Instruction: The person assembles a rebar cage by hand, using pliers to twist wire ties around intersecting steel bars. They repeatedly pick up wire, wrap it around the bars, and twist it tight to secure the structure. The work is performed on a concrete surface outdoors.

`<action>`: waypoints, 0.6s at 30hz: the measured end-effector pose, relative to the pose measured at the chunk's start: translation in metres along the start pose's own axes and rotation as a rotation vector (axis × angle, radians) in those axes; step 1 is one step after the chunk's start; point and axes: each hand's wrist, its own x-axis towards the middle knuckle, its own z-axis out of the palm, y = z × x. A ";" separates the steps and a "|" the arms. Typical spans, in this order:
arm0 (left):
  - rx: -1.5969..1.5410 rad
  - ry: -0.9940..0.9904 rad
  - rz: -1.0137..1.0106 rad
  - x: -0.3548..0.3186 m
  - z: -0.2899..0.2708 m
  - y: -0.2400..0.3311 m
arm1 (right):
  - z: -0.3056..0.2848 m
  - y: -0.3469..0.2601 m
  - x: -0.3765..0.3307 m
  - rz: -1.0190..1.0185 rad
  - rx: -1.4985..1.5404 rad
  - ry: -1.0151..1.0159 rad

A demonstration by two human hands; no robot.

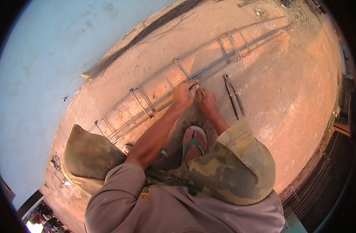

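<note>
A long rebar cage (152, 80) of thin steel bars lies on the ground, running from lower left to upper right. Square stirrups (181, 68) cross its bars at intervals. My left hand (183, 95) is closed at the near bars, just below one stirrup's lower corner. Fingertips of my right hand (206, 101) pinch together right beside it, almost touching the left. Whatever lies between the fingers is too small and hidden to name. Steel-fixer's nippers (234, 97), with dark handles, rest on the ground right of my right hand.
A bundle of thin dark wires (146, 35) lies along the foot of the pale blue wall (49, 50). Several loose stirrups (232, 44) hang together at the cage's far part. My sandalled foot (194, 143) stands close below my hands. More bent steel pieces (58, 167) lie at the left.
</note>
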 end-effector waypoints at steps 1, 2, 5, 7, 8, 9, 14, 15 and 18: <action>-0.004 0.008 0.001 -0.001 -0.001 -0.001 | 0.001 0.001 0.001 0.000 0.009 -0.014; 0.004 0.004 0.002 -0.001 -0.002 0.000 | 0.001 0.002 0.001 -0.003 0.010 -0.029; 0.017 -0.021 0.011 0.001 -0.003 0.004 | -0.004 0.008 0.002 0.006 -0.010 -0.073; 0.028 -0.031 0.010 0.002 -0.003 0.006 | -0.007 0.010 0.002 0.023 -0.035 -0.125; 0.027 -0.026 -0.001 0.001 -0.003 0.004 | -0.003 0.010 0.002 0.013 -0.001 -0.112; 0.026 -0.022 -0.011 0.000 -0.003 0.002 | 0.001 0.011 0.001 0.002 0.032 -0.098; 0.057 -0.005 -0.018 0.000 -0.003 0.005 | 0.000 0.011 0.002 0.031 -0.007 -0.132; 0.058 -0.007 -0.014 0.001 -0.003 0.004 | -0.003 0.011 0.003 0.067 -0.007 -0.174; 0.065 -0.019 -0.007 0.001 0.000 -0.001 | -0.005 0.009 0.002 0.042 0.052 -0.160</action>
